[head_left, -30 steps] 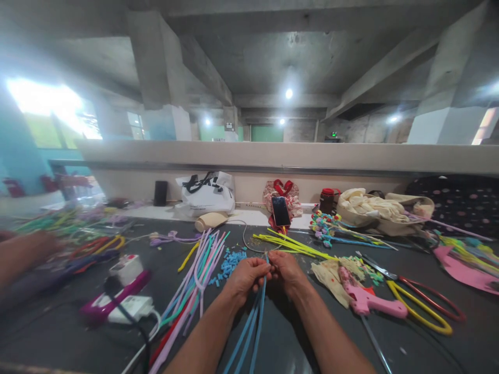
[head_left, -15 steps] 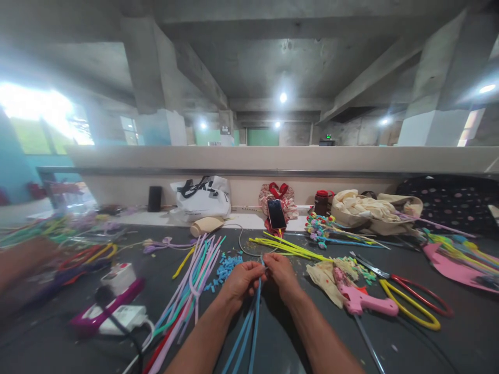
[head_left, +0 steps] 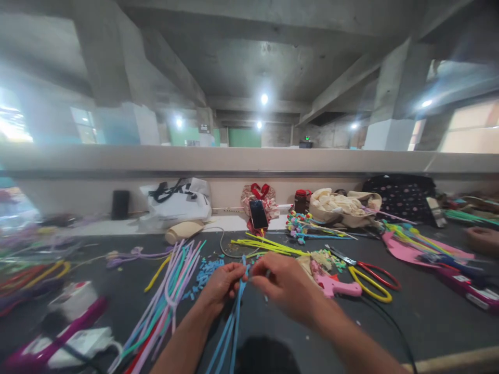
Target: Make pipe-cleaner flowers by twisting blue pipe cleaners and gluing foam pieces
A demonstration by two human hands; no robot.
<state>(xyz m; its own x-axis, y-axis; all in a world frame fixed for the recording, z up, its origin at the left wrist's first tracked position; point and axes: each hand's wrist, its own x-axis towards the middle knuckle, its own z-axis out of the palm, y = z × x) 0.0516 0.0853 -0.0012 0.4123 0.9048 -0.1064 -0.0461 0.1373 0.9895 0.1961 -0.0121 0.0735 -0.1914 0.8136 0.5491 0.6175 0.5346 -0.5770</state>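
Observation:
My left hand (head_left: 220,286) is closed round the top of a bundle of blue pipe cleaners (head_left: 230,328) that trails down toward me over the dark table (head_left: 409,311). My right hand (head_left: 284,283) is beside it, its fingers pinched at the tips of the same blue stems. Just right of my right hand lies a pink glue gun (head_left: 331,283). A fan of pastel pipe cleaners (head_left: 167,296) lies left of my left hand, with small blue cut pieces (head_left: 205,270) between them.
Yellow-handled scissors (head_left: 370,283) and red-handled scissors (head_left: 376,272) lie right of the glue gun. Yellow stems (head_left: 265,245), a phone (head_left: 258,214), a white bag (head_left: 175,200) and a cloth bag (head_left: 343,205) sit farther back. Another person's hand (head_left: 483,239) rests at far right.
The view has swung to the right, so everything shifted left. My right hand has lifted and moved a little right of the bundle; the left hand still grips the blue stems.

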